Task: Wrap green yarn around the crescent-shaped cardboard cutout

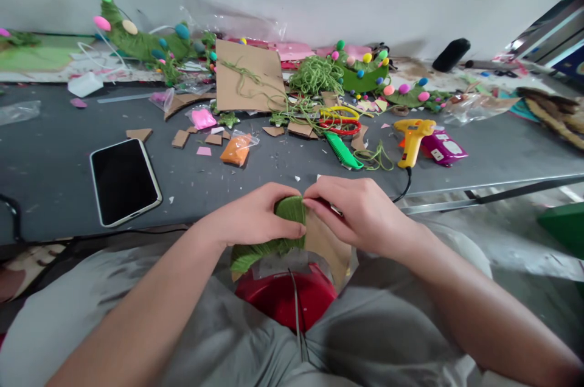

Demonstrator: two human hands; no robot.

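Observation:
A curved cardboard piece [329, 241], partly wrapped in pleated green crepe paper [292, 212], is held above my lap. My left hand [255, 213] grips the wrapped part, thumb on the near side and fingers behind. At the upper edge of the wrapping, the fingertips of my right hand [353, 210] pinch the crepe paper beside the bare cardboard. A small pale and dark bit shows under the right fingers, too little to identify. Below both hands is a red seat [287, 299] between my legs.
On the grey table [191, 192] lie a phone [124, 182], a yellow glue gun [413, 140], a green cutter [343, 151], scissors [340, 120] and an orange packet [237, 149]. Behind them are green yarn [317, 75] and a decorated green crescent [137, 40].

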